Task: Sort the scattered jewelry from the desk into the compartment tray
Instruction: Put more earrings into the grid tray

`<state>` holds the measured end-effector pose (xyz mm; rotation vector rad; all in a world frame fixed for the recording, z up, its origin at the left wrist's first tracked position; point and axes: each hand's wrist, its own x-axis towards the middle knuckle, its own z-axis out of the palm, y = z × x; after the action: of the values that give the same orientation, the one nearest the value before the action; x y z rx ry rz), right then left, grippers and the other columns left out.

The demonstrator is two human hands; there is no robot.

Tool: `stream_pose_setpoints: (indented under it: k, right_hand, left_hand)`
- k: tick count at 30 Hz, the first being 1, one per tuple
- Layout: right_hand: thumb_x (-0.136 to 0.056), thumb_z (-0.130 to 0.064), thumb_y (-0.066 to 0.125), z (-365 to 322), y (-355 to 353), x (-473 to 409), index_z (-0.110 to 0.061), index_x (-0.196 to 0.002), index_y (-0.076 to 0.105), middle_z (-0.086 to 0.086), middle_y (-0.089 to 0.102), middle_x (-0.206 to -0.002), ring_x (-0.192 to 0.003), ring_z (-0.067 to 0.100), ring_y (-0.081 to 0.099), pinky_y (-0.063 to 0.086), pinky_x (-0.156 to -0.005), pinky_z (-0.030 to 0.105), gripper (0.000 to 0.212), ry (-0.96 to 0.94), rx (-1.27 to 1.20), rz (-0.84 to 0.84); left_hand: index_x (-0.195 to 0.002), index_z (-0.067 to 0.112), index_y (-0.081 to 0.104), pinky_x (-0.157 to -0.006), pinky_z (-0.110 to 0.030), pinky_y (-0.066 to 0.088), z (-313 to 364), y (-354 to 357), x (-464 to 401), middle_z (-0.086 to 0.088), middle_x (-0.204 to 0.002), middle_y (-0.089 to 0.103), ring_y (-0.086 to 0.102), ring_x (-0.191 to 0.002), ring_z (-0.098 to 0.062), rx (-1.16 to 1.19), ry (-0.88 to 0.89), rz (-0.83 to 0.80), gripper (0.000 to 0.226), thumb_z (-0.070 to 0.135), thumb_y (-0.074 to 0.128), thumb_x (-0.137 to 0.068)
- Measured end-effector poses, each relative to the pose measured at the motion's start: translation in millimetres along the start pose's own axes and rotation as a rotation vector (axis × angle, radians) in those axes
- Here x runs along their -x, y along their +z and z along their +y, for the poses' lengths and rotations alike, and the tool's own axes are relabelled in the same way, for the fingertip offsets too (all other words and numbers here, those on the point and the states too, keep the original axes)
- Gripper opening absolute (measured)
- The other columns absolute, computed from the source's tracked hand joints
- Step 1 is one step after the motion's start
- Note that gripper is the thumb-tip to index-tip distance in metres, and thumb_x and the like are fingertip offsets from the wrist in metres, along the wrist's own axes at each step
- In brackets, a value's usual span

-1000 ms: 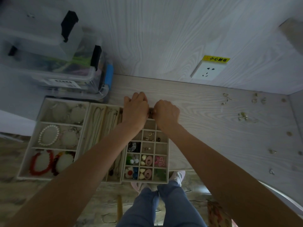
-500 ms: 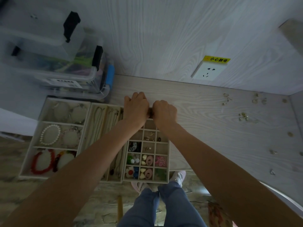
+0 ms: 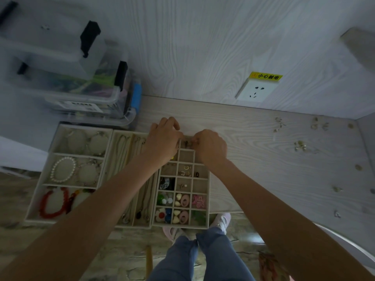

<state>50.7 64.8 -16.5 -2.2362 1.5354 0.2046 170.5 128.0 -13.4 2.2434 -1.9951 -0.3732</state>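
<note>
- The left hand [image 3: 162, 138] and the right hand [image 3: 210, 146] are bare, with no rings or watch.
- Both arms [image 3: 284, 216] are bare too, with no sleeves showing.
- The person wears blue jeans [image 3: 203, 258].
- On the feet are light pink shoes [image 3: 222, 221] with white parts.

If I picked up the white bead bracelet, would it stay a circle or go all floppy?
Probably floppy. The white bead bracelet looks like many small round beads on a string, so it would likely droop into a loop from your fingers. The beads look smooth, so it might slide out of a loose hold. Pushed in its tray section, it would likely bunch up, not roll.
</note>
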Motion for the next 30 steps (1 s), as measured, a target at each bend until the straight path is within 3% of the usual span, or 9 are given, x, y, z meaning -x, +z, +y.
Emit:
stream_pose_setpoints:
  k: [8,14,30]
  right_hand:
    - [-0.092,-0.010,0.047,-2,2,-2,-0.009,-0.100,0.066,0.009,0.063,-0.104,-0.093,0.027,0.062,0.038,-0.066,0.029,0.020,-0.015,0.014,-0.016]
    - [-0.092,-0.010,0.048,-2,5,-2,-0.011,-0.104,0.067,0.007,0.063,-0.107,-0.095,0.026,0.061,0.038,-0.066,0.029,0.022,-0.021,0.006,-0.009]
    - [-0.091,-0.013,0.049,-4,8,-3,-0.015,-0.104,0.070,0.007,0.066,-0.100,-0.087,0.025,0.063,0.037,-0.062,0.028,0.025,-0.002,-0.046,-0.041]
  left_hand:
    - [-0.119,0.033,0.062,-0.095,-0.032,0.028,2,5,5,0.002,-0.130,0.042,0.036,-0.122,-0.018,-0.051,0.052,-0.053,0.030,0.023,0.053,-0.093]
    - [-0.115,0.029,0.066,-0.089,-0.031,0.029,2,8,6,-0.001,-0.127,0.044,0.039,-0.117,-0.020,-0.024,0.027,0.029,0.031,0.017,0.053,-0.090]
    - [-0.120,0.033,0.061,-0.096,-0.033,0.031,4,11,9,0.001,-0.131,0.041,0.037,-0.121,-0.018,-0.042,0.008,-0.016,0.033,0.020,0.051,-0.092]
